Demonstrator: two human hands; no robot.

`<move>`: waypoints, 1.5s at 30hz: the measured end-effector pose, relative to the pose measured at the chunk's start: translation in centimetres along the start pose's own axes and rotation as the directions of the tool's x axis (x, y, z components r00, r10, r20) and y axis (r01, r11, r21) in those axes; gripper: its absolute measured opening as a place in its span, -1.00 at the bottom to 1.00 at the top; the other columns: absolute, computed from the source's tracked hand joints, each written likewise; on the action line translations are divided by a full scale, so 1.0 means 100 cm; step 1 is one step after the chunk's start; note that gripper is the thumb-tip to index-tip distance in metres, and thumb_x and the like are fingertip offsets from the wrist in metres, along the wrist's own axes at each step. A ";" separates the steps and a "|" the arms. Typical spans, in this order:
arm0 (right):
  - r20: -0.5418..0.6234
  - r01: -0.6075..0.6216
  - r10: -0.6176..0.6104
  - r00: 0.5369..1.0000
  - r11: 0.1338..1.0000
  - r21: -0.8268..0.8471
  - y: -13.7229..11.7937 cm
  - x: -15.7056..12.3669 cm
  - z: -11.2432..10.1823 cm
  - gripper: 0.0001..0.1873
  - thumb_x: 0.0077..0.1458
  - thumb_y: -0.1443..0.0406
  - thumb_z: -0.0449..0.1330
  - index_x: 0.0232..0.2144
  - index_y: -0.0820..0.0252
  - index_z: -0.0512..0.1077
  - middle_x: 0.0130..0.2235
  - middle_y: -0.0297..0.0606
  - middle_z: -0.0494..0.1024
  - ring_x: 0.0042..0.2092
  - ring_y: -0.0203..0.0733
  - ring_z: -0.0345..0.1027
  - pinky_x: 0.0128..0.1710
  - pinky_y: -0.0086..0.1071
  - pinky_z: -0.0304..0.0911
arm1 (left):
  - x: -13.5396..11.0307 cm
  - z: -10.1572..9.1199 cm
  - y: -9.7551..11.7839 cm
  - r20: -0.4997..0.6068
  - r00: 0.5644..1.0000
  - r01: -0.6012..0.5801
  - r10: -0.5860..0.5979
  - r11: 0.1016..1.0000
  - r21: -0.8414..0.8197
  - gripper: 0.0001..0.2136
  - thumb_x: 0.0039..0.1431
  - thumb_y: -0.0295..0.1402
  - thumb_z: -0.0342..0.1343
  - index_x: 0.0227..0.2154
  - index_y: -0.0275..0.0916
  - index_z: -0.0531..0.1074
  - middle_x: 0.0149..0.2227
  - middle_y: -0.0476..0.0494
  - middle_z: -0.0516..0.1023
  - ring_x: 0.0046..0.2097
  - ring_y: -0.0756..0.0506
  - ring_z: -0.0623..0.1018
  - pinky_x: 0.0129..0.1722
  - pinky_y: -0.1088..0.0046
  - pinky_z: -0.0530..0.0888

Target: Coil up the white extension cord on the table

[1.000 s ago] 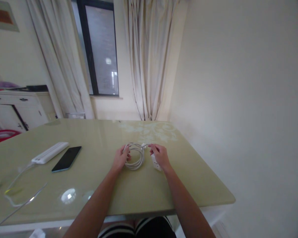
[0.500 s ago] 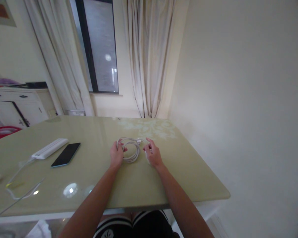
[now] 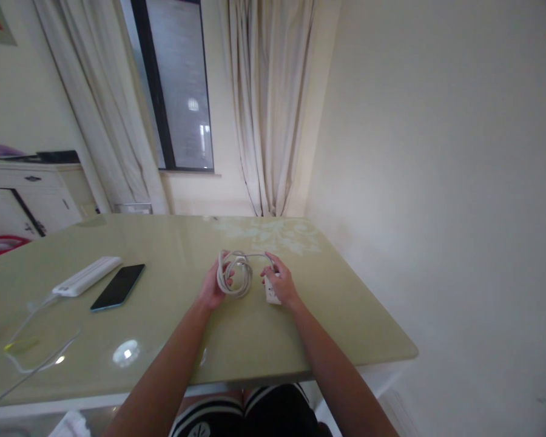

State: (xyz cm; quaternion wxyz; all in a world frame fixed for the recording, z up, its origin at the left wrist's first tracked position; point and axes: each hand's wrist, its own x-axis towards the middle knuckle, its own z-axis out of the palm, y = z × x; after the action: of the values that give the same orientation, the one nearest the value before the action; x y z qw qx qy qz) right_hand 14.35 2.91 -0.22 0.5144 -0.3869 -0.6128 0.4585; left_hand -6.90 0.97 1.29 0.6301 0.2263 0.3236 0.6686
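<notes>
Several loops of white cord hang in my left hand, whose fingers are closed around one side of the coil. What looks like a white plug shows at the top of the loops. My right hand grips a small white power strip with socket holes on its face, and my fingers and palm hide part of it. A single stretch of cord runs from the coil across to the strip's far end, near my right fingertips. Both hands are over the middle of the table, a short gap apart.
On the glossy green table, a longer white power strip and a black phone lie to the left. A thin white cable trails over the near left edge. A wall stands at the right.
The coil has tilted up and swung slightly, its loops now in front of my left fingers. My right hand has turned, so the socket face shows below it. The view has shifted a little.
</notes>
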 end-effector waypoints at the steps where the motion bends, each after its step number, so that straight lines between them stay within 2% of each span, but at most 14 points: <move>1: 0.052 -0.057 0.055 0.997 0.997 0.048 0.000 0.000 0.000 -0.30 0.12 0.10 0.22 0.28 0.13 0.31 -0.36 -0.32 0.56 -0.46 -0.25 0.44 -0.46 -0.40 0.34 | -0.001 0.001 0.000 0.001 1.000 0.005 -0.005 1.000 -0.012 -0.71 0.28 -0.36 0.16 0.05 -0.22 0.46 -0.43 0.01 0.53 -0.57 0.05 0.49 -0.72 0.67 0.31; 4: 0.198 -0.203 0.174 0.965 0.970 0.131 -0.002 -0.001 0.001 -0.25 0.05 0.09 0.29 0.28 0.13 0.32 -0.37 -0.29 0.59 -0.47 -0.22 0.46 -0.48 -0.37 0.35 | -0.002 0.003 0.000 -0.008 0.999 0.032 -0.032 0.999 -0.024 -0.72 0.34 -0.30 0.08 0.05 -0.23 0.49 -0.26 -0.09 0.64 -0.53 0.04 0.52 -0.66 0.62 0.41; 7: 0.251 -0.244 0.199 0.947 0.957 0.160 -0.004 -0.002 0.001 -0.23 0.02 0.12 0.32 0.28 0.11 0.33 -0.36 -0.28 0.62 -0.47 -0.21 0.47 -0.48 -0.38 0.34 | -0.004 0.002 0.003 0.040 0.998 0.050 -0.050 0.999 -0.011 -0.70 0.35 -0.34 0.02 0.05 -0.26 0.51 -0.08 -0.17 0.66 -0.49 0.05 0.53 -0.60 0.58 0.49; 12: 0.285 -0.289 0.216 0.934 0.925 0.247 -0.003 -0.001 -0.001 -0.32 0.01 0.15 0.21 0.21 0.14 0.41 -0.25 -0.24 0.62 -0.50 -0.23 0.47 -0.53 -0.41 0.31 | -0.012 0.006 0.004 0.291 0.949 0.119 -0.120 0.993 0.021 -0.66 0.20 -0.42 0.11 0.02 -0.33 0.54 0.06 -0.28 0.61 -0.62 0.13 0.31 -0.78 0.64 0.24; 15: 0.339 -0.336 0.225 0.913 0.888 0.314 -0.002 0.001 -0.003 -0.33 -0.06 0.21 0.22 0.17 0.12 0.40 -0.12 -0.21 0.61 -0.47 -0.25 0.49 -0.51 -0.41 0.34 | -0.016 0.009 0.000 0.326 0.934 0.127 -0.143 0.989 0.072 -0.64 0.15 -0.43 0.19 0.03 -0.29 0.55 0.12 -0.26 0.58 -0.63 0.16 0.26 -0.79 0.68 0.18; 21: 0.298 -0.557 0.480 0.825 0.777 0.291 -0.007 -0.001 -0.018 -0.53 0.02 0.20 0.32 -0.03 0.17 0.35 -0.24 -0.20 0.61 -0.34 -0.19 0.57 -0.32 -0.34 0.47 | -0.007 0.006 -0.003 0.165 0.986 0.032 -0.037 0.999 0.033 -0.70 0.18 -0.47 0.22 -0.01 -0.29 0.54 0.05 -0.22 0.60 -0.64 0.22 0.17 -0.76 0.71 0.18; 26: 0.399 -0.584 0.467 0.789 0.773 0.249 -0.012 -0.005 -0.038 -0.47 0.06 0.20 0.26 0.09 0.11 0.32 -0.22 -0.20 0.61 -0.27 -0.08 0.59 -0.31 -0.20 0.50 | 0.005 -0.004 0.005 -0.008 1.000 -0.004 0.003 0.995 -0.099 -0.79 0.26 -0.51 0.11 -0.08 -0.33 0.52 -0.23 -0.09 0.65 -0.63 0.20 0.28 -0.70 0.75 0.26; 28: 0.330 -0.559 0.488 0.808 0.813 0.164 -0.008 -0.001 -0.041 -0.46 -0.01 0.25 0.29 0.06 0.10 0.34 -0.23 -0.19 0.61 -0.33 -0.09 0.57 -0.45 -0.31 0.43 | 0.008 -0.008 0.007 -0.121 0.992 -0.036 0.028 0.997 -0.061 -0.83 0.30 -0.53 0.08 -0.13 -0.34 0.52 -0.34 -0.06 0.62 -0.59 0.17 0.40 -0.63 0.75 0.37; 30: 0.148 -0.493 0.476 0.867 0.864 0.106 0.000 0.005 -0.039 -0.49 -0.04 0.26 0.31 0.00 0.13 0.36 -0.24 -0.18 0.59 -0.39 -0.16 0.52 -0.55 -0.43 0.29 | 0.010 -0.010 0.006 -0.224 0.972 -0.070 0.074 0.997 0.025 -0.88 0.32 -0.53 0.07 -0.17 -0.34 0.50 -0.39 -0.04 0.59 -0.55 0.13 0.49 -0.59 0.72 0.43; 34: -0.162 -0.183 0.194 0.968 0.980 0.081 0.011 0.017 -0.028 -0.49 -0.06 0.19 0.36 -0.06 0.18 0.36 -0.22 -0.20 0.58 -0.38 -0.25 0.46 -0.45 -0.45 0.29 | 0.007 -0.012 0.000 -0.215 0.969 -0.081 0.123 0.978 0.193 -0.86 0.28 -0.48 0.19 -0.11 -0.28 0.49 -0.39 -0.01 0.59 -0.56 0.09 0.53 -0.65 0.68 0.42; 36: -0.163 -0.020 0.027 0.986 0.999 0.047 0.011 0.017 -0.023 -0.49 -0.05 0.16 0.36 -0.05 0.18 0.40 -0.21 -0.23 0.58 -0.30 -0.24 0.45 -0.33 -0.41 0.34 | 0.004 -0.011 -0.003 -0.134 0.987 -0.054 0.088 0.968 0.245 -0.77 0.23 -0.44 0.27 -0.06 -0.26 0.50 -0.33 -0.03 0.62 -0.58 0.10 0.51 -0.67 0.67 0.41; 38: -0.080 0.082 -0.083 0.993 0.996 -0.024 0.009 0.014 -0.018 -0.51 -0.02 0.15 0.34 -0.03 0.16 0.44 -0.19 -0.25 0.58 -0.24 -0.22 0.43 -0.26 -0.39 0.34 | 0.000 -0.010 -0.006 -0.048 0.999 -0.006 0.020 0.959 0.282 -0.71 0.19 -0.42 0.32 -0.03 -0.27 0.52 -0.30 -0.07 0.64 -0.60 0.11 0.48 -0.67 0.67 0.42; 41: 0.036 0.146 -0.142 0.989 0.977 -0.156 0.006 0.007 -0.014 -0.56 0.05 0.18 0.29 0.01 0.13 0.48 -0.16 -0.27 0.59 -0.22 -0.21 0.42 -0.24 -0.39 0.33 | -0.001 -0.011 -0.011 0.026 0.999 0.026 -0.037 0.948 0.317 -0.65 0.15 -0.36 0.36 0.00 -0.30 0.54 -0.45 -0.04 0.60 -0.64 0.13 0.41 -0.70 0.69 0.35; 45: -0.017 0.235 -0.247 0.969 0.941 -0.242 0.004 0.003 -0.011 -0.57 0.14 0.22 0.23 0.07 0.10 0.45 -0.01 -0.21 0.56 -0.08 -0.15 0.43 -0.08 -0.33 0.35 | 0.003 -0.013 -0.017 0.054 0.998 -0.008 -0.012 0.937 0.350 -0.48 0.07 -0.17 0.40 0.06 -0.29 0.52 -0.66 0.12 0.40 -0.72 0.12 0.28 -0.77 0.65 0.13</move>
State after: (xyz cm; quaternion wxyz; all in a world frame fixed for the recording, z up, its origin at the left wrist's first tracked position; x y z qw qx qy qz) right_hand 15.37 3.48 -0.47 0.5307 -0.3787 -0.6937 0.3060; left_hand -6.72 1.01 -0.85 0.5892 0.3529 0.4200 0.5932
